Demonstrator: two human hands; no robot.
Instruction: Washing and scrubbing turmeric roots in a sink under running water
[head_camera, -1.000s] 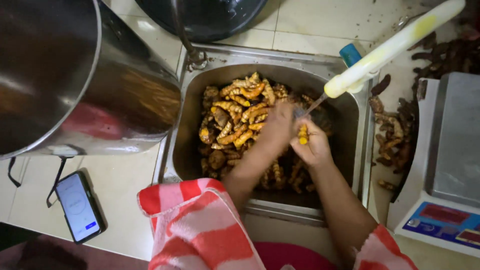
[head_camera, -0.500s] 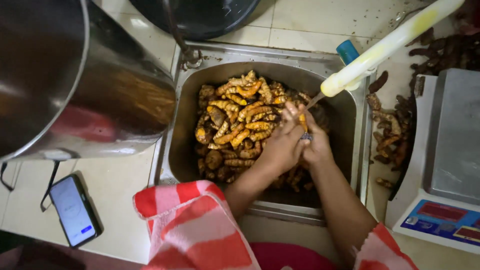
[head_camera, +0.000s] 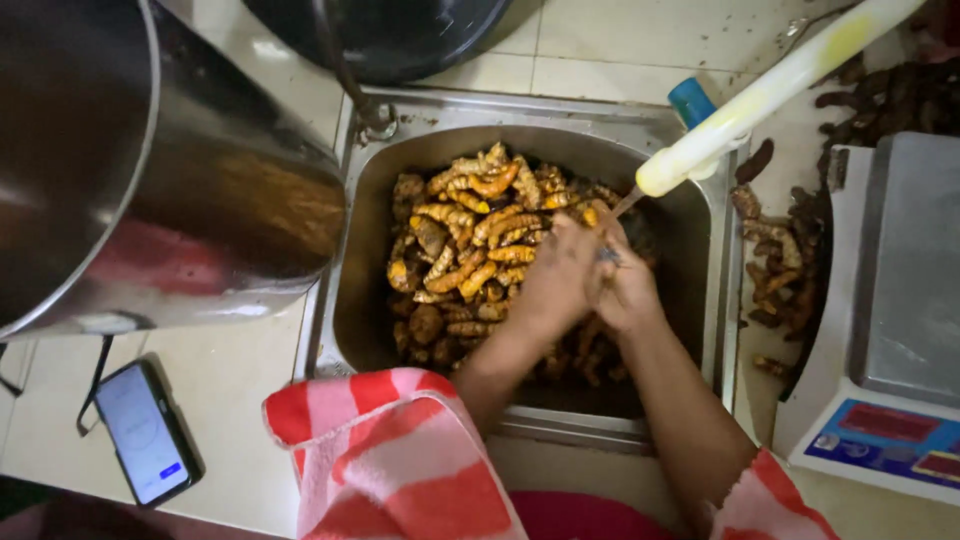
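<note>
head view: both hands pressed together over a steel sink basin (head_camera: 372, 240) heaped with orange turmeric roots (head_camera: 470, 235). left hand (head_camera: 555, 275) curled inward against the right hand (head_camera: 625, 290), grip of each closed around something small between the palms, too hidden to name. thin stream of water from a pale yellow tap spout (head_camera: 770, 85) landing just at the fingertips. large steel pot (head_camera: 130, 160) at the left, tilted toward the basin. smartphone (head_camera: 140, 432) lying on the tiled tabletop (head_camera: 230, 380). digital scale (head_camera: 890, 330) at the right, darker roots (head_camera: 780, 270) beside it. red-and-white striped towel (head_camera: 400, 460) below the forearms.
</note>
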